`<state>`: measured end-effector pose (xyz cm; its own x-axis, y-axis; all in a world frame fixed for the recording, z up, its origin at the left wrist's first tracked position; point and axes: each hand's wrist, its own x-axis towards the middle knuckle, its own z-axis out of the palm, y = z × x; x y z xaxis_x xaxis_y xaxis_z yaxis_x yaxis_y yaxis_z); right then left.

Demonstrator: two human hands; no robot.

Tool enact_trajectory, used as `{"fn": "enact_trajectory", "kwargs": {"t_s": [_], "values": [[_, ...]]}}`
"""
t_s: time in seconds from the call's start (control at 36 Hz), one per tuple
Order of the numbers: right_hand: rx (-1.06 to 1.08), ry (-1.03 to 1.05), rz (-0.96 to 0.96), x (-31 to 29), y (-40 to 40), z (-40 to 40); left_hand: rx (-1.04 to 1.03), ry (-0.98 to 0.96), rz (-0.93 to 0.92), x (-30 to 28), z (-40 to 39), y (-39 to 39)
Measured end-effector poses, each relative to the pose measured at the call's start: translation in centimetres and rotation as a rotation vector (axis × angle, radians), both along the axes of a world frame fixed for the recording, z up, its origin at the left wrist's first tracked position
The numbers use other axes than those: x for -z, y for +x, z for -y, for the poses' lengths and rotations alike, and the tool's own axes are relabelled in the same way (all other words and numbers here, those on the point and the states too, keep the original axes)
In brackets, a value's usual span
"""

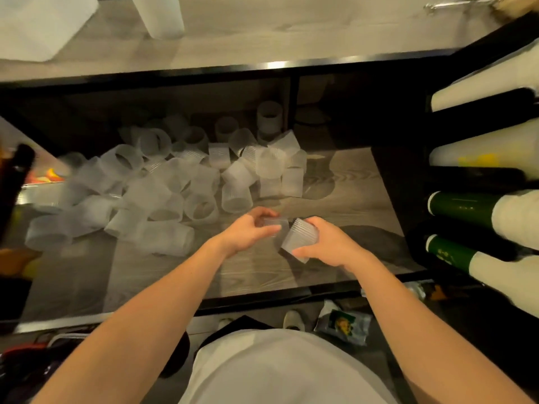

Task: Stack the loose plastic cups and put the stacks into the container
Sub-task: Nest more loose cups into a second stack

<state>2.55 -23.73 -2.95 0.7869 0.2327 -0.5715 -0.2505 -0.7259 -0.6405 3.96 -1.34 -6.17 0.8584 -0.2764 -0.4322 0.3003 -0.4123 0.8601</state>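
My right hand (329, 246) grips a short stack (300, 239) near the shelf's (350, 182) front edge; my left hand (250, 230) pinches one cup (274, 224) beside it. Align rims, seat the cup squarely, press lightly. Loose cups (163, 182) lie toward the shelf's back left.

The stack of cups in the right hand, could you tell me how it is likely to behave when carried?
The stack of cups looks light: the right hand holds it alone. Thin translucent walls suggest it may flex if squeezed. It is held tilted, so nested cups might slide apart.
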Motion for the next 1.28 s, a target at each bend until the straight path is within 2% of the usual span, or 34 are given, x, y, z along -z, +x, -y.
{"fn": "enact_trajectory", "kwargs": {"t_s": [0.11, 0.22, 0.25, 0.33, 0.44, 0.56, 0.61, 0.67, 0.75, 0.78, 0.81, 0.86, 0.89, 0.94, 1.03, 1.28], "values": [[-0.028, 0.042, -0.021, -0.1, 0.3, -1.4, -0.107, 0.041, 0.082, 0.4, -0.9, -0.5], [-0.012, 0.036, 0.018, -0.6, 1.0, -1.8, -0.327, -0.214, 0.018, -0.9, -2.5, -0.1], [-0.017, 0.049, 0.020, -0.7, 1.2, -2.1, -0.326, -0.274, -0.003, -1.2, -2.7, -0.1], [-0.073, 0.100, 0.035, -1.3, 1.5, -3.3, -0.207, -0.223, 0.005, -1.6, -2.2, 0.0], [-0.118, 0.056, 0.066, -1.5, 1.9, -4.0, -0.248, -0.265, -0.030, -1.8, -1.2, -0.4], [-0.189, -0.009, 0.025, -1.8, 1.9, -4.0, -0.134, -0.154, -0.007, -2.3, -1.5, 0.0], [-0.192, -0.011, 0.014, -1.8, 1.9, -4.6, -0.004, -0.018, 0.047, -2.4, -1.2, 0.4], [-0.162, -0.011, 0.015, -1.6, 1.9, -5.4, 0.097, 0.019, 0.038, -2.7, -0.6, 0.6], [-0.081, 0.007, 0.043, -1.6, 1.9, -5.8, -0.014, -0.095, 0.081, -3.8, -0.5, 0.9], [-0.061, 0.002, 0.065, -1.7, 1.8, -5.7, -0.108, -0.030, 0.167, -3.7, -0.8, 1.2], [-0.046, -0.013, 0.082, -1.8, 1.7, -5.6, -0.202, 0.153, 0.289, -3.2, -1.5, 1.8], [-0.006, -0.032, 0.092, -1.9, 1.6, -5.6, -0.262, 0.669, 0.495, -1.8, -3.1, 2.9], [0.012, -0.038, 0.098, -1.9, 1.5, -5.6, -0.202, 0.853, 0.514, -1.0, -3.7, 3.4], [0.040, -0.047, 0.121, -2.1, 1.4, -5.8, -0.057, 1.043, 0.428, -0.3, -4.5, 4.2], [0.084, -0.024, 0.132, -2.3, 1.2, -5.9, 0.028, 1.134, 0.410, 0.6, -5.4, 5.1], [0.120, -0.002, 0.054, -1.9, 0.7, -6.4, 0.083, 1.088, 0.439, 1.7, -5.8, 4.8]]}}
